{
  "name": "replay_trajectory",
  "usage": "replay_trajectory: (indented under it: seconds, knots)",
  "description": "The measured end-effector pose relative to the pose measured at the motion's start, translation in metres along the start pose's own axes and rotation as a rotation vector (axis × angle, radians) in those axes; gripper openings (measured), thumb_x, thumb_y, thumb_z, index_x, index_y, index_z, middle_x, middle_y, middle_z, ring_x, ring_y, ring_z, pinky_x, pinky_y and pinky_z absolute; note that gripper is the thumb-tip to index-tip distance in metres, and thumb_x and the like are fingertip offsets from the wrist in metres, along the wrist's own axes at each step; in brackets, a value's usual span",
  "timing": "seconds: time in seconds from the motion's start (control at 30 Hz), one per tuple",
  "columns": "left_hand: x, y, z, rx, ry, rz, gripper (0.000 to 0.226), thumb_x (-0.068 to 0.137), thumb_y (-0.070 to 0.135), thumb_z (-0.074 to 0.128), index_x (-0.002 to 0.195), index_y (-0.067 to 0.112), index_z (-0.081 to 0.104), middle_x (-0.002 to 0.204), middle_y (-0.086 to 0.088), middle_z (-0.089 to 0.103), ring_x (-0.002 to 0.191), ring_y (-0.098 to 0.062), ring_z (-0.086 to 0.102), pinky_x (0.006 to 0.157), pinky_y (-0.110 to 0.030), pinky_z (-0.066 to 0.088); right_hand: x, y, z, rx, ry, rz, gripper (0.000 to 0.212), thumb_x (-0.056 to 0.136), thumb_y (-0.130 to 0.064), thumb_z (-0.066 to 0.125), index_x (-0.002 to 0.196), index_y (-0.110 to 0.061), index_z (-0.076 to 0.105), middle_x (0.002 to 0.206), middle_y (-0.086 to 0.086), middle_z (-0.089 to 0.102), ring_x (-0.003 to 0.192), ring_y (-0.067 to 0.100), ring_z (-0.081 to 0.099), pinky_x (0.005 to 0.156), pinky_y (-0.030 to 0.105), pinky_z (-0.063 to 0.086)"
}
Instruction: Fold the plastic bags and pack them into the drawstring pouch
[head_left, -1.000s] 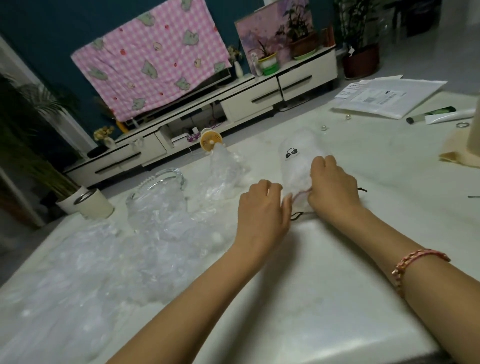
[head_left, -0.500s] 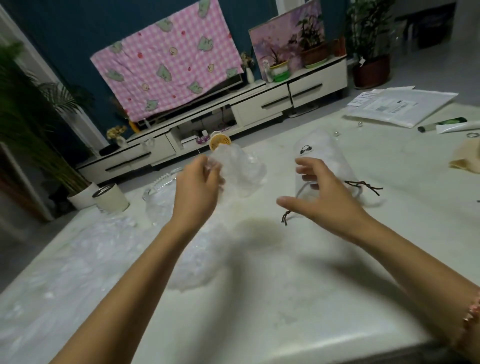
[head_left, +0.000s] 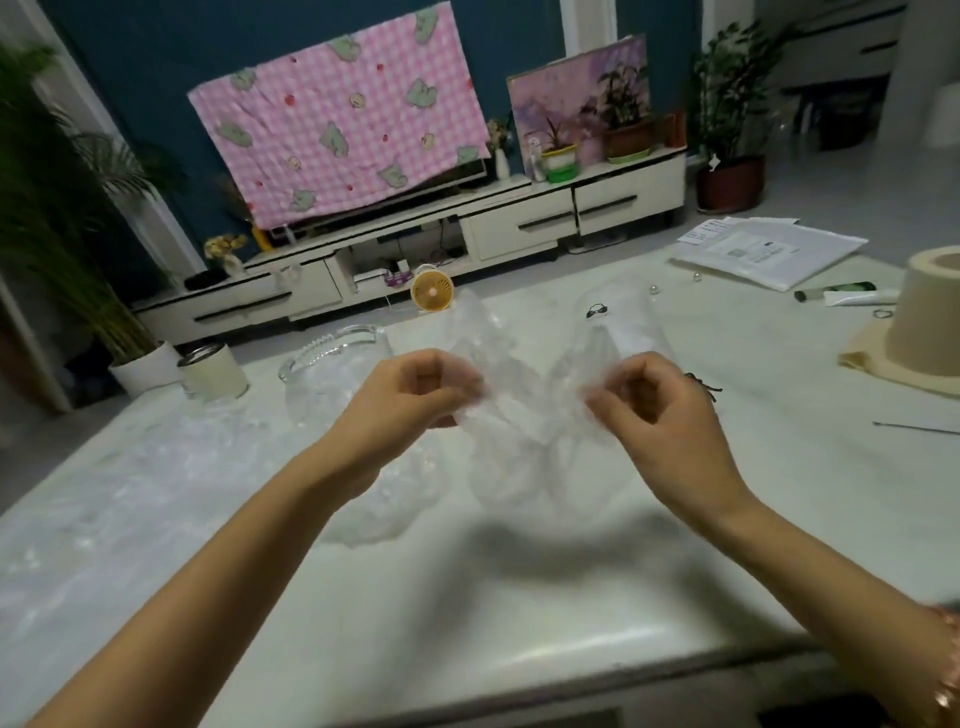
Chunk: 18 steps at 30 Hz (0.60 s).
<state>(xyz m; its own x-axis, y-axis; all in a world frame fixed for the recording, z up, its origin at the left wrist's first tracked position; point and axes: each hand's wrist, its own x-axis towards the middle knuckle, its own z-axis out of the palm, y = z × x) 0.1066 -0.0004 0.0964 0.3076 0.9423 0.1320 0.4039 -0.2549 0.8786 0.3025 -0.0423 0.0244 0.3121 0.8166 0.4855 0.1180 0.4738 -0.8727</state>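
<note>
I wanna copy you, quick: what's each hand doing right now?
Left hand: closed, pinching one side of the clear plastic bag.
Right hand: closed, pinching the bag's other side.

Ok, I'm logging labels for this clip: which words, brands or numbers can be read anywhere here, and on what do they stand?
No text is readable in this view.
white mailer: printed label, too small and blurred to read.
paper sheet: printed lines, too small to read.
drawstring pouch: a small black mark, seemingly a drawing rather than letters.
</note>
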Motion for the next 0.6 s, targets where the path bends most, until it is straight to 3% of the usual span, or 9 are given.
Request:
replay_trajectory:
  seconds: [0.03, 0.1, 0.17, 0.2, 0.27, 0.33, 0.4, 0.5, 0.6]
  knots:
    - [-0.007, -0.006, 0.001, -0.04, 0.019, 0.006, 0.014, 0.087, -0.004, 0.057, 0.082, 0.006, 0.066, 0.091, -0.003, 0.073, 0.086, -0.011, 0.067, 0.081, -0.023, 0.053, -0.002, -0.002, -0.008, -0.191, 0.027, -0.29, 0.014, 0.084, -0.012, 0.065, 0.081, -0.014, 0.052, 0.068, -0.001, 0.052, 0.064, 0.006, 0.045, 0.063, 0.011, 0.038]
    - [-0.022, -0.023, 0.004, -0.064, 0.069, -0.007, 0.031, 0.083, -0.016, 0.051, 0.067, 0.008, 0.063, 0.093, 0.003, 0.073, 0.089, -0.007, 0.067, 0.079, -0.016, 0.05, -0.015, 0.002, -0.017, -0.564, -0.085, -0.836, 0.012, 0.085, -0.009, 0.058, 0.083, -0.016, 0.049, 0.069, 0.001, 0.052, 0.067, 0.016, 0.042, 0.065, 0.023, 0.035]
    - [-0.035, -0.045, 0.011, 0.043, 0.121, -0.029, 0.043, 0.081, -0.019, 0.045, 0.059, 0.013, 0.062, 0.09, 0.01, 0.072, 0.09, -0.003, 0.065, 0.077, -0.008, 0.047, -0.035, 0.017, -0.016, -0.838, -0.305, -1.036, 0.012, 0.081, -0.003, 0.06, 0.08, -0.013, 0.053, 0.07, 0.006, 0.052, 0.066, 0.023, 0.039, 0.061, 0.031, 0.031]
    - [-0.043, -0.057, 0.014, 0.131, 0.153, -0.039, 0.045, 0.082, -0.018, 0.044, 0.059, 0.017, 0.064, 0.091, 0.013, 0.07, 0.092, 0.0, 0.062, 0.078, -0.006, 0.044, -0.046, 0.026, -0.015, -0.934, -0.403, -1.032, 0.011, 0.078, -0.006, 0.065, 0.077, -0.013, 0.056, 0.07, 0.005, 0.052, 0.065, 0.022, 0.038, 0.061, 0.031, 0.029]
    - [-0.057, -0.075, 0.02, 0.295, 0.23, -0.03, 0.044, 0.084, -0.011, 0.045, 0.07, 0.024, 0.065, 0.094, 0.019, 0.065, 0.097, 0.006, 0.056, 0.081, -0.001, 0.036, -0.067, 0.042, -0.014, -1.038, -0.535, -0.916, 0.014, 0.077, -0.03, 0.066, 0.075, -0.018, 0.06, 0.073, 0.0, 0.054, 0.067, 0.019, 0.038, 0.061, 0.028, 0.026]
    - [-0.073, -0.083, 0.028, 0.375, 0.297, 0.027, 0.037, 0.09, -0.003, 0.046, 0.085, 0.03, 0.063, 0.096, 0.026, 0.058, 0.095, 0.013, 0.051, 0.082, 0.001, 0.032, -0.084, 0.047, -0.016, -1.057, -0.632, -0.75, 0.029, 0.085, -0.05, 0.048, 0.082, -0.025, 0.061, 0.077, -0.006, 0.055, 0.068, 0.014, 0.044, 0.061, 0.024, 0.032]
    - [-0.085, -0.084, 0.041, 0.387, 0.304, 0.108, 0.029, 0.094, 0.004, 0.047, 0.098, 0.028, 0.061, 0.099, 0.026, 0.055, 0.094, 0.012, 0.049, 0.085, -0.006, 0.035, -0.096, 0.038, -0.017, -0.965, -0.652, -0.63, 0.035, 0.094, -0.05, 0.036, 0.087, -0.026, 0.061, 0.081, -0.009, 0.056, 0.069, 0.011, 0.048, 0.063, 0.023, 0.036]
    - [-0.079, -0.085, 0.065, 0.38, 0.227, 0.182, 0.025, 0.095, 0.006, 0.047, 0.108, 0.017, 0.065, 0.109, 0.009, 0.062, 0.103, -0.005, 0.054, 0.09, -0.015, 0.037, -0.098, 0.026, -0.014, -0.698, -0.431, -0.421, 0.026, 0.093, -0.038, 0.045, 0.08, -0.021, 0.06, 0.076, -0.01, 0.055, 0.069, 0.006, 0.045, 0.067, 0.019, 0.035]
    - [-0.074, -0.086, 0.081, 0.4, 0.116, 0.124, 0.03, 0.098, 0.017, 0.042, 0.12, 0.013, 0.061, 0.124, -0.001, 0.06, 0.117, -0.015, 0.051, 0.095, -0.017, 0.032, -0.082, 0.023, -0.009, -0.649, -0.148, -0.192, 0.01, 0.088, -0.017, 0.055, 0.086, -0.014, 0.065, 0.081, -0.006, 0.059, 0.074, 0.009, 0.051, 0.071, 0.014, 0.039]
